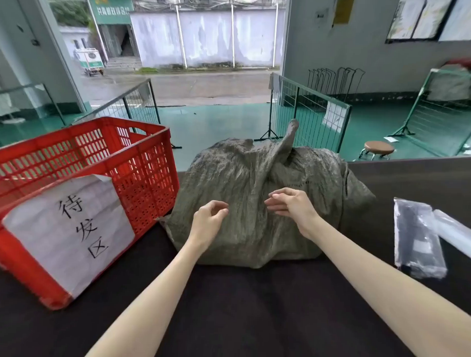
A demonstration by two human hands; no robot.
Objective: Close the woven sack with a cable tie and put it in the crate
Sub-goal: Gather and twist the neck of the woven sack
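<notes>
A bulging grey-green woven sack lies on the dark table, its gathered neck twisted into a tail that points up and away from me. My left hand hovers over the sack's near side with fingers loosely curled, holding nothing. My right hand hovers just to its right, fingers spread, also with nothing in it. Whether a cable tie sits on the neck I cannot tell. A red slatted plastic crate stands tilted at the left, touching the sack, with a white paper label on its near wall.
Clear plastic packets holding dark items lie on the table at the right, beside a white roll-like packet. Beyond the table's far edge are wire fence panels, a brown stool and a green floor.
</notes>
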